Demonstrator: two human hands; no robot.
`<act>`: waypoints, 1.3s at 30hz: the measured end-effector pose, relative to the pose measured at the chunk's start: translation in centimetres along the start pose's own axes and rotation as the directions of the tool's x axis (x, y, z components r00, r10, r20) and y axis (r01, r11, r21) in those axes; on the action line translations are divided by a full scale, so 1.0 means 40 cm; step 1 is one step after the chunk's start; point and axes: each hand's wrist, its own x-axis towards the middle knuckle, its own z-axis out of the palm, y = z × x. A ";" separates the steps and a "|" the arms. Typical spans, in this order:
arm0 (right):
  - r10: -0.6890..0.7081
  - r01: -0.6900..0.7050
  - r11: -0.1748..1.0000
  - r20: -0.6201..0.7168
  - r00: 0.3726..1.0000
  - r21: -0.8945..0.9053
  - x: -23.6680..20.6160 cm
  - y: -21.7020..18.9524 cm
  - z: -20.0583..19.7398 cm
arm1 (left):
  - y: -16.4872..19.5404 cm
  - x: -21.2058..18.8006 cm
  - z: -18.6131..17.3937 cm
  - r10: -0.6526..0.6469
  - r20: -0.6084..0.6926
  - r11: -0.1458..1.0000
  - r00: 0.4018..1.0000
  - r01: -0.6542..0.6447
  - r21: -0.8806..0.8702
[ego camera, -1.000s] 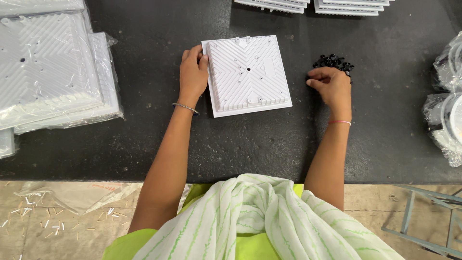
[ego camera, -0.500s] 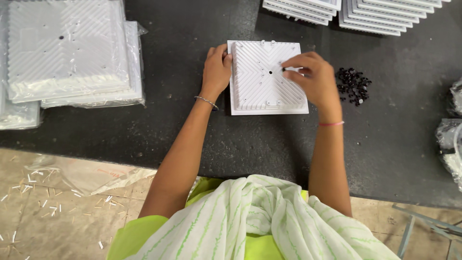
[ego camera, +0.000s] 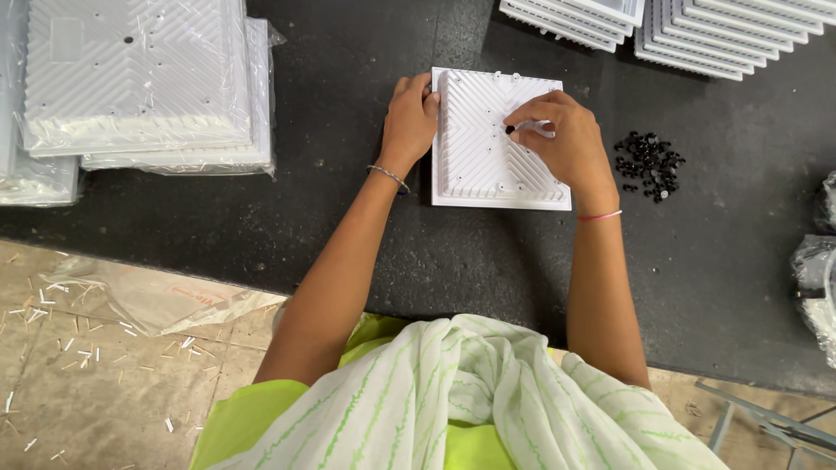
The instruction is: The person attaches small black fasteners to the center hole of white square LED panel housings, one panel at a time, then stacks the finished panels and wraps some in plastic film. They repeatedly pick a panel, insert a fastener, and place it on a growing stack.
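**White ribbed square panel at upper centre, both hands on it**

White ribbed square panel [ego camera: 488, 148] lies flat on the black bench [ego camera: 348, 235], right of the wrapped panel stacks [ego camera: 131, 87]. Left hand [ego camera: 407, 122] clamps its left edge. Right hand [ego camera: 562, 139], fingers pinched together on a small black plug [ego camera: 510, 130], sits at the panel's middle. Loose black plugs [ego camera: 649, 164] lie just right, nearer that hand.

Both hands on white ribbed plate [ego camera: 488, 139] — black table [ego camera: 348, 235]

clear-wrapped stack of white square panels [ego camera: 139, 83] far left, clear plastic bags [ego camera: 819, 278] right edge
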 end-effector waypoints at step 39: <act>-0.144 0.130 0.911 -0.008 0.989 -0.391 -0.055 0.001 -0.008 | -0.016 0.017 0.024 -0.023 0.018 0.999 1.000 0.022 0.023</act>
